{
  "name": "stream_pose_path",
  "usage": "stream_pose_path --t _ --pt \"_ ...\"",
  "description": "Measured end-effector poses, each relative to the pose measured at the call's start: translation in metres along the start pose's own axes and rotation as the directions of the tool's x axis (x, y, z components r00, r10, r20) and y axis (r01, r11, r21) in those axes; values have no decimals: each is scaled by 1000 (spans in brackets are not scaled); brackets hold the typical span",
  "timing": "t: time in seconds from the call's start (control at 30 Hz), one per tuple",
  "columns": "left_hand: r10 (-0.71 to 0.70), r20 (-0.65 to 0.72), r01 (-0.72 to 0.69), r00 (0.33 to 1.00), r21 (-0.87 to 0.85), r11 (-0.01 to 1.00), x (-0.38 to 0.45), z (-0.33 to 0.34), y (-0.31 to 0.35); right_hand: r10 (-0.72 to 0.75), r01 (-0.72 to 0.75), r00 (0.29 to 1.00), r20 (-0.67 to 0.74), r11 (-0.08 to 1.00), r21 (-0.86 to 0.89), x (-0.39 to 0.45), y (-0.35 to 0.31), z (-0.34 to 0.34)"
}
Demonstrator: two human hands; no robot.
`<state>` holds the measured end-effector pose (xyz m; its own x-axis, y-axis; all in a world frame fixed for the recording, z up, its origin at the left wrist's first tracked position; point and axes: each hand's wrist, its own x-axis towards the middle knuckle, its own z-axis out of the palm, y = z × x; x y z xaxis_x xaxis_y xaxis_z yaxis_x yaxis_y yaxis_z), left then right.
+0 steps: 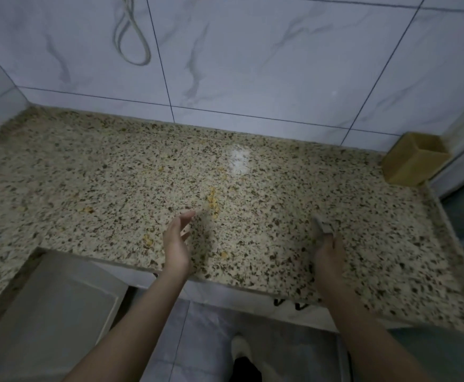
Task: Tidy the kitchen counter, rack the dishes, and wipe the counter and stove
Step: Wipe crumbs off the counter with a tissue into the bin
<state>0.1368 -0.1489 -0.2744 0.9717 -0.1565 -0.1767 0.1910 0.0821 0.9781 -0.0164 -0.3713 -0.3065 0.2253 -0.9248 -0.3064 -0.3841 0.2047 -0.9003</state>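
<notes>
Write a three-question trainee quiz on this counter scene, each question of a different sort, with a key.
1. True or false: the left hand grips a cloth.
2. Multiple choice: where does the tan square container stand? A) beside the left hand B) at the counter's back right corner, by the wall C) on the floor
3. Fill in: yellow crumbs lie scattered on the speckled ____.

Key: 1 false, the left hand is open and empty, while the right hand holds a small grey object, too blurred to identify; 2 B; 3 counter.
</notes>
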Motion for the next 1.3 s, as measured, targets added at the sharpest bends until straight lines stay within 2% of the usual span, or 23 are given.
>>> stream_pose_path --t 0.13,0.3,0.47,0.7,0.83,1.03,1.2,1.3 --pt "-59 -153 54 986 -38 998 2 -22 -22 25 -22 999 33 995 -100 -8 39 11" --pt "-123 -317 85 940 -131 988 29 -42 -28 -5 -2 999 -52 993 -119 -11 42 59" --pt "-122 -345 76 931 -144 987 54 -56 -26 -82 79 996 -26 993 -88 -38 45 104" --pt "-86 -406 34 910 -134 990 71 -91 -12 -159 156 987 -7 978 -138 -68 33 147" --pt "-63 -406 11 912 -130 991 82 -104 -6 -134 130 991 -12 975 -178 -79 31 163" --pt "-136 -364 58 921 -216 975 100 -124 4 -150 137 988 -30 957 -255 -95 32 191" --pt "-106 -269 52 957 -200 978 116 -169 19 -27 -33 984 -178 944 -327 -107 19 236" --pt "-104 -225 56 969 -209 976 126 -203 23 8 -86 964 -265 956 -282 -114 5 272"
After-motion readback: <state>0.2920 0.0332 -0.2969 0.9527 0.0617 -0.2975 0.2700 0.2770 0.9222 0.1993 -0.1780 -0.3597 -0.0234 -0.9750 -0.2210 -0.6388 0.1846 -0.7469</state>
